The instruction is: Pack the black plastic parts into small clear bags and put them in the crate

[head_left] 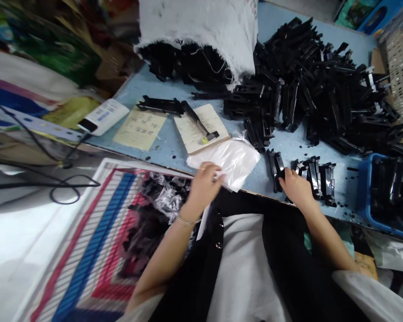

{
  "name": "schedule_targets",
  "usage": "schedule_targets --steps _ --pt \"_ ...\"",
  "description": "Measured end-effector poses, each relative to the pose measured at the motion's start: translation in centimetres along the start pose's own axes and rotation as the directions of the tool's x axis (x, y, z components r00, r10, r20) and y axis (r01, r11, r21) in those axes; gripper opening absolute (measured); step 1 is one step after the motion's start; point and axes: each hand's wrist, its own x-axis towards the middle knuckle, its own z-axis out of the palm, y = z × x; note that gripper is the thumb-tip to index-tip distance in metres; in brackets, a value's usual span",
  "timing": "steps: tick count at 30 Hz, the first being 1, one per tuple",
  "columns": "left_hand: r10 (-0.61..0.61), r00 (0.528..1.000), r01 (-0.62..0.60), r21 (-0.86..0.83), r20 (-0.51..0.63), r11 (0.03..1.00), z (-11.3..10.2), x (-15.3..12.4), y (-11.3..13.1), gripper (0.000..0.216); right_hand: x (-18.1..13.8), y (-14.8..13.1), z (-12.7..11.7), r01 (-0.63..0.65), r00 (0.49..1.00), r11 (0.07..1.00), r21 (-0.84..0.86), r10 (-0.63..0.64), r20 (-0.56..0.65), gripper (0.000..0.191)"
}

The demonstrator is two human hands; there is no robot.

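My left hand (pixel 204 185) is closed on the edge of a thin clear plastic bag (pixel 237 161) that lies across the table's front edge. Further right, my right hand (pixel 297 188) has its fingers closed around the end of a black plastic part (pixel 275 169). That part is one of a pair lying side by side on the blue table (pixel 251 176). Just beyond my right hand stands a short row of similar black parts (pixel 317 176). My fingertips partly hide the held part.
A large heap of black parts (pixel 322 85) covers the back right, beside a white woven sack (pixel 201 22). At right stands a blue bin (pixel 364 188). A small tool (pixel 199 120) rests on a pad (pixel 188 138). Below left is a striped bag (pixel 87 241) holding bagged parts.
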Motion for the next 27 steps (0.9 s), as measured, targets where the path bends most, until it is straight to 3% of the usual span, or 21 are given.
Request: schedule_targets --steps 3,5,6,8,10,12,14,17,19,23,25,27 --pt "0.123 0.989 -0.123 -0.006 0.083 0.992 3.6 2.5 3.8 0.013 0.2 1.4 0.1 0.036 0.999 0.973 0.227 -0.037 -0.001 0.031" --pt "0.11 0.985 -0.098 -0.091 0.132 0.991 4.5 3.5 3.8 0.015 0.1 2.5 0.2 0.053 0.998 0.847 0.53 -0.059 -0.006 0.032" --pt "0.089 0.985 -0.063 -0.174 0.145 0.983 4.5 3.9 3.3 0.018 0.0 2.7 0.3 0.046 0.998 0.719 0.693 -0.061 -0.003 0.033" --pt "0.028 0.988 0.027 -0.35 0.152 0.936 4.0 4.4 2.1 0.015 -0.2 2.1 0.5 0.012 0.997 0.368 0.93 -0.071 0.015 0.035" --pt "-0.044 0.987 0.109 -0.457 0.152 0.883 3.4 4.8 1.4 0.015 -0.3 0.5 0.6 -0.032 0.992 0.031 0.999 -0.121 0.036 0.035" --pt "-0.085 0.982 0.157 -0.492 0.167 0.856 3.0 5.1 1.3 0.018 0.0 -1.9 0.8 -0.103 0.978 -0.194 0.976 -0.198 0.064 0.035" --pt "-0.079 0.979 0.164 -0.492 0.189 0.855 2.8 5.4 1.6 0.019 0.6 -4.4 1.0 -0.187 0.956 -0.33 0.925 -0.279 0.094 0.039" --pt "-0.073 0.98 0.152 -0.468 0.183 0.871 2.4 5.1 2.3 0.013 2.0 -7.2 1.7 -0.252 0.928 -0.419 0.872 -0.361 0.095 0.042" --pt "-0.046 0.991 0.096 -0.427 0.126 0.899 1.8 4.7 2.5 0.008 2.7 -7.9 2.1 -0.229 0.937 -0.439 0.869 -0.343 0.073 0.039" --pt "0.159 0.985 -0.152 -0.096 0.063 0.984 0.3 4.1 2.1 0.028 1.7 -6.5 2.5 -0.258 0.941 -0.472 0.843 -0.319 0.109 0.037" --pt "0.198 0.976 -0.2 0.021 0.088 0.98 -0.1 4.4 1.8 0.036 0.4 -5.3 2.7 -0.389 0.876 -0.446 0.806 -0.449 0.174 0.037" --pt "0.204 0.975 -0.206 0.009 0.083 0.979 -0.2 4.6 1.7 0.041 -0.8 -4.7 3.2 -0.521 0.773 -0.398 0.755 -0.595 0.22 0.037"
